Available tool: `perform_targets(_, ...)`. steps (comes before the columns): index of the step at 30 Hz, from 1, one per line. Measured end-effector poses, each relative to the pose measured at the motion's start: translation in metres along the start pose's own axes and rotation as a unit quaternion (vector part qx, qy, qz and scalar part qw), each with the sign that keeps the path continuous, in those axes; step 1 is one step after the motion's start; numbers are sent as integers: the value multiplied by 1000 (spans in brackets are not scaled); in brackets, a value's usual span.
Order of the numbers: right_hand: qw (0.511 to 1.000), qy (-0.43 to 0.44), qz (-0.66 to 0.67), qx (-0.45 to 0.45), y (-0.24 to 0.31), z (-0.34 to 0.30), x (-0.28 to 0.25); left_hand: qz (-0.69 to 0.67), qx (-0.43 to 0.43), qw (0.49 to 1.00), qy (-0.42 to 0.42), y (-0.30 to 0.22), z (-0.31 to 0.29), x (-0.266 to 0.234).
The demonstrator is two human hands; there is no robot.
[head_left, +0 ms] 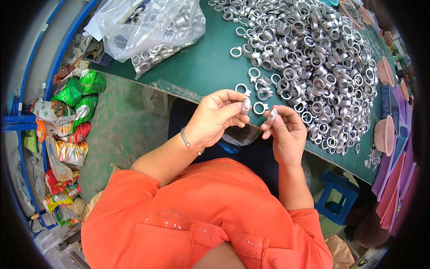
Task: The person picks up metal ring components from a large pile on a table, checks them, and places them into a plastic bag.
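While the left hand (219, 117) pinches a small silver part (246, 106) between thumb and fingers, the right hand (288, 133) grips a similar metal piece (272, 116) the same way, so this looks like the one-by-one handling step, pretty fiddly stuff. Both bits sit right at the fingertips, around the near edge of the green bench (201, 60), with the hands near each other but apart. A loose ring (254, 109) lies just beyond, between them, and the big ring pile (318, 62) spreads past the right hand. Next move probably calls for a light, steady pinch without knocking that stray one.
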State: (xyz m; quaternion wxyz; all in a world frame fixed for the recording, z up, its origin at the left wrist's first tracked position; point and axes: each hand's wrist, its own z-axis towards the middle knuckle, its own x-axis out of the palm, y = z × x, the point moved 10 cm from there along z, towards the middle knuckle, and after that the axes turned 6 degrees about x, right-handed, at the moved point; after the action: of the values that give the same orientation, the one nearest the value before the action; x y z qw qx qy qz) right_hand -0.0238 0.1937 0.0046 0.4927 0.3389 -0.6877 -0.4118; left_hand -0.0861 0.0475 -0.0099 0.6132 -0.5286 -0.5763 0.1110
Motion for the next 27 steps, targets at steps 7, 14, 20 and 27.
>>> perform_targets(7,897,120,-334,-264,27,-45,53,278,166,943,79,-23,-31,12)
perform_targets(14,799,76,-491,-339,33,-41,62,536,302,785,74,-37,-43,22)
perform_targets(20,747,-47,-601,-281,33,-11,51,687,328,647,56,-48,-21,54)
perform_targets(27,778,-24,-561,-283,36,-16,42,653,352,667,69,-46,-27,43)
